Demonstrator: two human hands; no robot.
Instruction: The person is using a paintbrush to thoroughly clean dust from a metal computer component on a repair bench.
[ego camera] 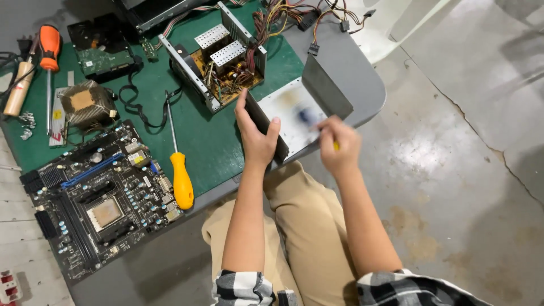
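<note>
While the left hand (256,136) grips the near-left wall of the grey U-shaped metal cover (294,110), thumb on the inner face and fingers wrapped over the outer edge, the right hand (340,146) works over the cover's floor from the near-right side. The cover sits at the rim of the grey table (345,62), directly ahead of both hands, overhanging the person's lap. Its long axis runs diagonally, from near-left to far-right, with the two upturned walls flanking a pale inner floor. The left hand touches the cover; the right hand is closed around a slim tool with a yellow handle (336,145), whose working end is smeared by motion blur into a bluish patch on the floor panel. Whether that tip touches the metal cannot be told, nor can the tool's kind. Just beyond the cover, on the green mat (204,141), stands the opened power supply chassis (218,59) with its wire bundle. A yellow-handled screwdriver (180,170) lies to the left, beside a bare motherboard (96,198). The far wall's outer face is hidden.
</note>
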